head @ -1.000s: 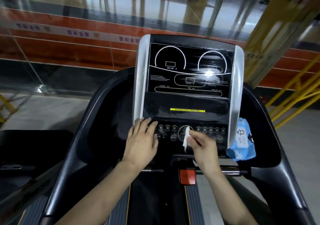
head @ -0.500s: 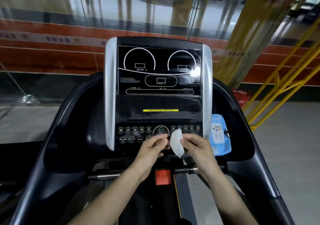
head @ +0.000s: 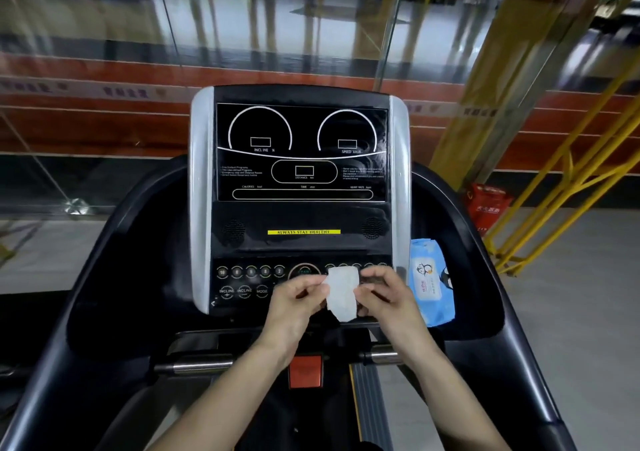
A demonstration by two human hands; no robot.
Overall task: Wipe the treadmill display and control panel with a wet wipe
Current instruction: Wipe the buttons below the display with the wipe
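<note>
The treadmill console stands ahead, with its black display (head: 301,152) above and the button-covered control panel (head: 249,280) below. A white wet wipe (head: 342,293) hangs in front of the panel's right half, held between both hands. My left hand (head: 294,303) pinches its left edge and my right hand (head: 384,298) pinches its right edge. The wipe and hands hide the middle and right buttons.
A blue pack of wet wipes (head: 431,284) sits in the tray right of the console. A red safety key block (head: 305,371) and chrome handlebars (head: 197,365) lie below the hands. Yellow railings (head: 568,187) and a red bag (head: 488,204) stand right; a glass wall lies ahead.
My left hand left the panel's left buttons and joined the right at the wipe. The wipe came off the panel and now hangs spread between both hands.
</note>
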